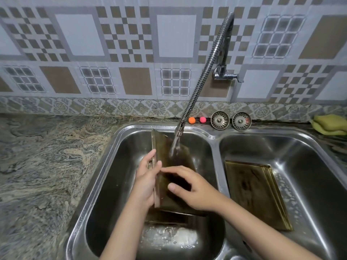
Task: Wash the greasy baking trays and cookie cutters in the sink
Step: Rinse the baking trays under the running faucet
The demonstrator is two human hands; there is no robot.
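A dark greasy baking tray (169, 158) stands tilted on its edge in the left basin of the steel sink (112, 147). Water runs onto its upper face from the flexible tap (199, 87). My left hand (145, 177) holds the tray's left rim, thumb over the edge. My right hand (193, 190) lies flat on the tray's inner face with fingers spread. Another tray lies under it in the basin, partly hidden. More trays (257, 194) are stacked leaning in the right basin. No cookie cutters are in sight.
Two metal sink strainers (219, 120) and two small orange and pink balls (197, 120) sit on the sink's back ledge. A yellow-green sponge (330, 124) lies at the far right. Granite counter (47, 166) spreads to the left. Foamy water pools at the left basin's bottom.
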